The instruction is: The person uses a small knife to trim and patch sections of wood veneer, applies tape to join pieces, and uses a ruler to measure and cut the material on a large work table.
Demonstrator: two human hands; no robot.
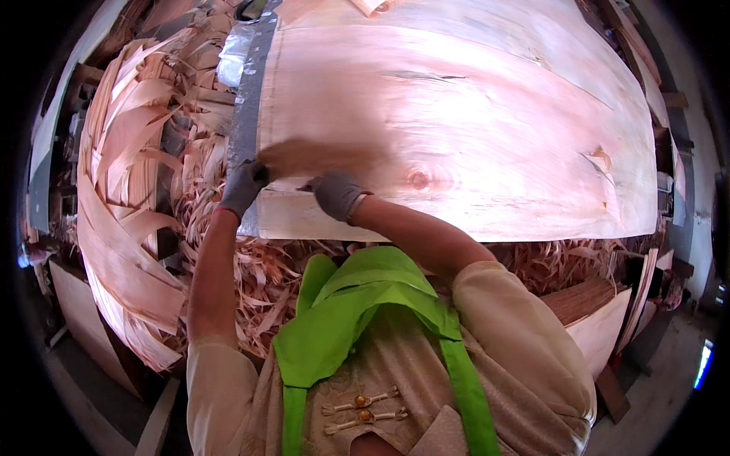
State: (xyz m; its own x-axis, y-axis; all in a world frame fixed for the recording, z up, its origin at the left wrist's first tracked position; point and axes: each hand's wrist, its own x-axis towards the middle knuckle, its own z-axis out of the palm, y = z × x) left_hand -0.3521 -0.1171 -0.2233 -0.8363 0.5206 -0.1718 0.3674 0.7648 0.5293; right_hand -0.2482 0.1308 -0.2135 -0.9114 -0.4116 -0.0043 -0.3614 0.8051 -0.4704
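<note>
A wide, pale wood veneer sheet [494,144] lies across the work table in front of me, with a knot and a few splits in it. My left hand [245,188], in a grey glove, is closed at the sheet's left edge. Its fingertips meet the end of a brown piece of veneer [327,156], which is smeared by motion over the sheet. Just to the right, my gloved right hand [338,195] is closed low over the sheet near its front edge. A small dark tip pokes from its fingers, too unclear to name.
A dark, straight table edge [247,114] runs along the sheet's left side. Beyond it, long veneer offcuts [129,175] form a large heap. Shredded strips [262,266] lie below the table front. A stack of veneer [585,304] stands at the near right.
</note>
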